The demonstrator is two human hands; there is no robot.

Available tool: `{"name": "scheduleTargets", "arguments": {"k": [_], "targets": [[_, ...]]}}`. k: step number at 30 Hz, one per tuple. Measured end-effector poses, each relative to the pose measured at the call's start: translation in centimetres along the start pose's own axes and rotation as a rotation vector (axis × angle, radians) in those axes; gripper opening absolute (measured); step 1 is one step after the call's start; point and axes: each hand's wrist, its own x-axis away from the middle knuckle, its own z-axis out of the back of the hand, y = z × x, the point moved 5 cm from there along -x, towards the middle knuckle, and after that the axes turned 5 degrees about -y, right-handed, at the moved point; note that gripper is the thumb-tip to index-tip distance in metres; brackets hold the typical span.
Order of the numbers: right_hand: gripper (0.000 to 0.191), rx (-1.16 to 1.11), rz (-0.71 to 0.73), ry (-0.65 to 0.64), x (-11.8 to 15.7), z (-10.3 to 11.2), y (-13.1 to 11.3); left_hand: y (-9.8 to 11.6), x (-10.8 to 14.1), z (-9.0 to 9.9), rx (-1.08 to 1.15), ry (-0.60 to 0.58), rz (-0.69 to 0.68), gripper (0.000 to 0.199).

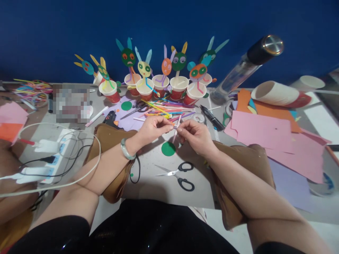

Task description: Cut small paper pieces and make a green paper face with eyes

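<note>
A grey table [164,183] spreads across the scene against a deep blue wall [79,31]. On the right side lie overlapping sheets of pink paper [267,135] with orange paper beneath them at the far edge. Two brown padded cushions [238,183] sit under the person's forearms, one left and one right. A white power strip with plugged cables [50,158] lies at the near left. Along the far edge stands a row of red-and-white paper cups holding paper bunny-eared faces on straws [161,77]; just right of them a clear bottle with a dark cap and metal top [246,63] leans over. Near the cups is a heap of coloured plastic straws [166,109].

The left hand [152,129], with a pale green bangle at the wrist, and the right hand [196,137] meet at the table's middle. Both are pinched, fingertips closed on a thin pale pink straw piece [175,129], which stands nearly upright between the two hands, touching both. Just below it, flat on the table, lies a green paper disc [168,149]. Nearer still are black-handled scissors [180,174], blades pointing left, apart from both hands.
</note>
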Motion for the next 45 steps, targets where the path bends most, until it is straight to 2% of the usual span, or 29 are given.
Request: {"name": "scheduleTargets", "arguments": {"k": [2, 7, 9, 11, 13, 17, 20, 24, 29, 34, 37, 40, 42, 45], "targets": [[0.046, -0.061, -0.01, 0.022, -0.1, 0.3, -0.1, 0.1, 0.0, 0.0, 0.024, -0.005, 0.012, 0.021], [0.055, -0.45, -0.022, 0.159, -0.9, 2.8, -0.3, 0.2, 0.0, 0.4, 0.044, 0.016, 0.073, 0.025], [0.058, -0.51, -0.035, 0.19, -1.3, 3.5, 0.0, 0.2, 0.0, 0.5, 0.045, 0.019, 0.077, 0.024], [0.057, -0.481, -0.059, 0.218, -1.4, 3.5, 0.5, 0.1, -0.1, 0.5, 0.033, 0.013, 0.067, 0.024], [0.053, -0.361, -0.068, 0.204, -1.3, 2.8, 0.8, 0.0, -0.2, 0.3, 0.01, -0.002, 0.04, 0.023], [0.046, -0.089, -0.061, 0.062, -0.6, 0.8, 0.7, 0.1, -0.2, -0.2, -0.066, -0.035, -0.026, 0.02], [0.044, -0.013, -0.057, 0.016, -0.2, 0.3, 0.8, 0.1, -0.1, -0.4, -0.113, -0.059, -0.042, 0.017], [0.043, 0.006, -0.048, 0.019, -0.2, 0.4, 0.7, -0.1, 0.0, -0.2, -0.14, -0.011, -0.049, 0.023], [0.044, -0.009, -0.036, 0.074, -0.2, 0.5, 0.3, 0.0, 0.0, 0.6, -0.04, 0.089, -0.056, 0.031], [0.046, -0.013, 0.002, 0.099, -0.1, 0.6, 0.1, -0.1, 0.0, 0.7, 0.009, 0.085, -0.001, 0.055], [0.046, -0.006, -0.004, 0.077, -0.1, 0.4, 0.1, -0.2, 0.0, 0.3, 0.057, 0.085, -0.018, 0.044], [0.046, 0.005, -0.011, 0.041, 0.0, 0.1, 0.2, -0.4, 0.0, -0.5, 0.122, -0.023, -0.001, 0.05], [0.046, 0.015, -0.002, 0.017, 0.0, 0.0, 0.2, -0.4, 0.0, -0.8, 0.098, -0.074, -0.009, 0.041], [0.046, 0.027, -0.006, -0.006, 0.0, -0.1, 0.2, -0.2, 0.0, -0.6, 0.019, -0.051, -0.027, 0.036]]}}
